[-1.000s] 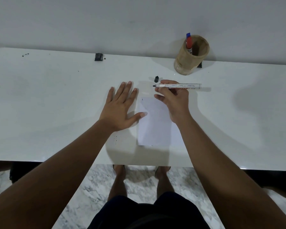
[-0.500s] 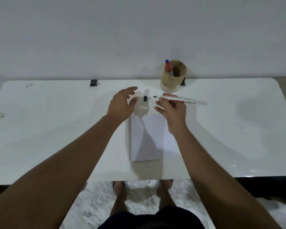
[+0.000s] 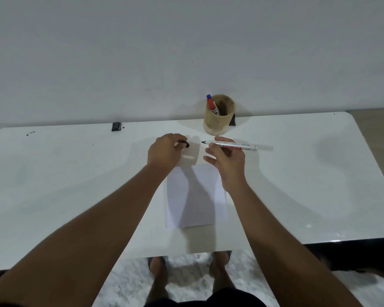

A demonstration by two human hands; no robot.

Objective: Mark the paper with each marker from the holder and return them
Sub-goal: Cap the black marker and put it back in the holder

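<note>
A white sheet of paper lies on the white table in front of me. My right hand holds an uncapped white marker level above the paper's far edge, its black tip pointing left. My left hand is curled around the small black cap, just left of the marker tip. A tan round holder stands at the table's back edge with a blue-capped red marker leaning inside it.
A small black clip sits at the back edge on the left, another dark piece behind the holder. Tiny dark specks lie far left. The table's front edge runs just above my feet on a marble floor.
My left hand left its flat rest beside the paper, reached forward and closed on the black cap that lay on the table. The camera tilted up; the marker stayed held level.
</note>
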